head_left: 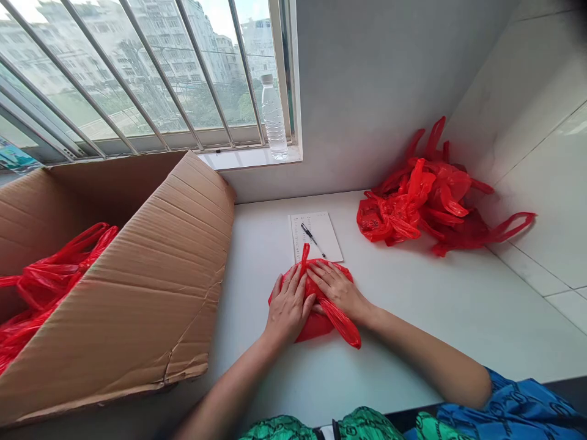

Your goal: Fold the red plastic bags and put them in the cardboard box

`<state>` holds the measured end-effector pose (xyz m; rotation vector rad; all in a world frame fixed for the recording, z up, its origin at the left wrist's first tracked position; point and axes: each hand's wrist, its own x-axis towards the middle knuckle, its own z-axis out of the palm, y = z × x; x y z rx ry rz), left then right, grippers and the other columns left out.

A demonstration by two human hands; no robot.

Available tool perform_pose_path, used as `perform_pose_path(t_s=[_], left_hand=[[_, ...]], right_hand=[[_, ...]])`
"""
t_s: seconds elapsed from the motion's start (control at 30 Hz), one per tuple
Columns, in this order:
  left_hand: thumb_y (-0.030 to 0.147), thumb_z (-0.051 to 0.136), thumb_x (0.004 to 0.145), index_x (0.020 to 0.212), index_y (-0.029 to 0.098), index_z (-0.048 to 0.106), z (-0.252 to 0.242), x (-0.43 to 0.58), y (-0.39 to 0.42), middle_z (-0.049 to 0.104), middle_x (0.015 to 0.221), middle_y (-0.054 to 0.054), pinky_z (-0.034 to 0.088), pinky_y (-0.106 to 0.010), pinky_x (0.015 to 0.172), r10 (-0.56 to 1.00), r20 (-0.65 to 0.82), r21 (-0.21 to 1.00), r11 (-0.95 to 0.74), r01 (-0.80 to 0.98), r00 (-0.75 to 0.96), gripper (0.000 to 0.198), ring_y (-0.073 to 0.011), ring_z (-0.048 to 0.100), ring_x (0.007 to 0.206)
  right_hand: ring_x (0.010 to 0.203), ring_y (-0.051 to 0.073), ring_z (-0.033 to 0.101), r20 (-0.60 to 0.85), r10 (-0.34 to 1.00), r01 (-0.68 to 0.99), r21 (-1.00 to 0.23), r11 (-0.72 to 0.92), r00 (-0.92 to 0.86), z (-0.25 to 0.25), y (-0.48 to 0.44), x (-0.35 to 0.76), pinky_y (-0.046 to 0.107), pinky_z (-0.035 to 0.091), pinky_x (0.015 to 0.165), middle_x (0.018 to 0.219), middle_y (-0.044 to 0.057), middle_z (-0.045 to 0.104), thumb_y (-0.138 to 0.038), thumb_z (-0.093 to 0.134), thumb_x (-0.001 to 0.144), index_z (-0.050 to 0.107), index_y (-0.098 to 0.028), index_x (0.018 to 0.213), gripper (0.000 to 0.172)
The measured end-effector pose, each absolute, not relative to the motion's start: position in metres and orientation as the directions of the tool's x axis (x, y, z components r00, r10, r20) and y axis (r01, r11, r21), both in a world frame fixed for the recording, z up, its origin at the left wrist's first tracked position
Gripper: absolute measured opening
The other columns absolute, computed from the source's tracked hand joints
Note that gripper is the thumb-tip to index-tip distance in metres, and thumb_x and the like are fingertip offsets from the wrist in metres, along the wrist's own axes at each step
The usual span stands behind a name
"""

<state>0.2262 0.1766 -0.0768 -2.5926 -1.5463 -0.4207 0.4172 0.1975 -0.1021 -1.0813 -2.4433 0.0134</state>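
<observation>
A red plastic bag lies on the white table in front of me, bunched into a rounded bundle. One handle loop sticks up at its far side, and a longer twisted handle trails toward me on the right. My left hand rests flat on the bag's left part with fingers stretched out. Across the right part, my right hand also lies flat, its fingers pointing to the upper left. Both palms touch the bag, and the thumbs are close together near its middle. What is inside the bag is hidden.
Just behind the bag lies a notebook with a black pen on it. A heap of red plastic bags sits at the back right. On the left stands an open cardboard box holding more red bags. A water bottle stands on the windowsill.
</observation>
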Motion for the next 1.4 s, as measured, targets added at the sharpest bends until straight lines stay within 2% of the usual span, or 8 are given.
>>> perform_pose_path(t_s=[0.6,0.83,0.93,1.03,1.13,1.27,1.33,1.4], left_hand=[[0.037,0.035,0.101,0.141,0.013,0.047,-0.083,0.224,0.178,0.037,0.154,-0.012,0.029,-0.051,0.117,0.858,0.268,0.105,-0.478,0.872,0.438,0.048,-0.0262,0.034,0.143],[0.037,0.035,0.102,0.147,0.018,0.037,-0.079,0.217,0.179,0.043,0.151,-0.010,0.030,-0.044,0.117,0.854,0.294,0.277,-0.505,0.817,0.428,0.049,-0.0222,0.037,0.141],[0.033,0.034,0.103,0.150,0.021,0.030,-0.069,0.207,0.174,0.047,0.146,-0.010,0.035,-0.043,0.113,0.851,0.378,0.363,-0.498,0.787,0.364,0.049,-0.0212,0.042,0.136],[0.030,0.041,0.101,0.148,0.023,0.034,-0.055,0.196,0.165,0.054,0.135,-0.010,0.040,-0.044,0.107,0.823,0.476,0.373,-0.508,0.776,0.310,0.049,-0.0233,0.048,0.127],[0.027,0.047,0.098,0.134,0.026,0.053,-0.034,0.188,0.156,0.060,0.119,-0.008,0.043,-0.044,0.100,0.805,0.511,0.336,-0.511,0.791,0.302,0.036,-0.0242,0.053,0.116],[0.033,0.053,0.096,0.104,0.025,0.066,0.003,0.193,0.147,0.056,0.122,-0.008,0.043,-0.045,0.097,0.818,0.493,0.284,-0.473,0.834,0.296,0.018,-0.0265,0.052,0.117],[0.041,0.059,0.092,0.111,0.023,0.062,0.018,0.203,0.143,0.050,0.134,-0.010,0.042,-0.047,0.101,0.812,0.480,0.275,-0.499,0.822,0.332,0.026,-0.0285,0.048,0.124],[0.049,0.063,0.087,0.124,0.022,0.054,0.026,0.215,0.139,0.045,0.143,-0.013,0.042,-0.047,0.103,0.806,0.430,0.283,-0.549,0.786,0.408,0.047,-0.0293,0.046,0.128]], right_hand=[[0.144,0.028,0.031,0.373,0.724,0.689,-0.251,0.680,-0.580,-0.109,0.199,0.415,0.050,0.028,0.119,0.153,0.014,0.040,-0.056,0.047,0.093,0.033,-0.011,0.150,0.074],[0.139,0.027,0.041,0.411,0.718,0.642,-0.332,0.691,-0.562,-0.102,0.200,0.417,0.050,0.033,0.116,0.148,0.015,0.047,-0.055,0.053,0.091,0.036,-0.014,0.149,0.073],[0.126,0.025,0.054,0.477,0.718,0.565,-0.444,0.695,-0.507,-0.086,0.198,0.423,0.046,0.041,0.110,0.130,0.011,0.064,-0.048,0.055,0.093,0.054,-0.020,0.134,0.050],[0.099,0.020,0.066,0.536,0.729,0.456,-0.569,0.684,-0.425,-0.066,0.194,0.429,0.043,0.042,0.104,0.098,0.004,0.074,-0.037,0.051,0.097,0.067,-0.024,0.103,0.021],[0.078,0.017,0.065,0.523,0.791,0.362,-0.705,0.610,-0.317,-0.051,0.188,0.431,0.042,0.043,0.102,0.080,0.001,0.071,-0.036,0.051,0.098,0.065,-0.023,0.084,0.023],[0.079,0.019,0.062,0.480,0.842,0.316,-0.781,0.538,-0.246,-0.039,0.179,0.427,0.039,0.048,0.093,0.067,0.000,0.061,-0.042,0.053,0.095,0.059,-0.023,0.071,0.031],[0.081,0.019,0.061,0.471,0.844,0.285,-0.798,0.532,-0.257,-0.035,0.173,0.425,0.038,0.049,0.091,0.065,0.000,0.059,-0.041,0.053,0.095,0.058,-0.023,0.070,0.031],[0.081,0.019,0.061,0.475,0.838,0.234,-0.812,0.535,-0.269,-0.031,0.167,0.425,0.038,0.050,0.090,0.065,0.000,0.059,-0.039,0.054,0.094,0.059,-0.023,0.070,0.030]])
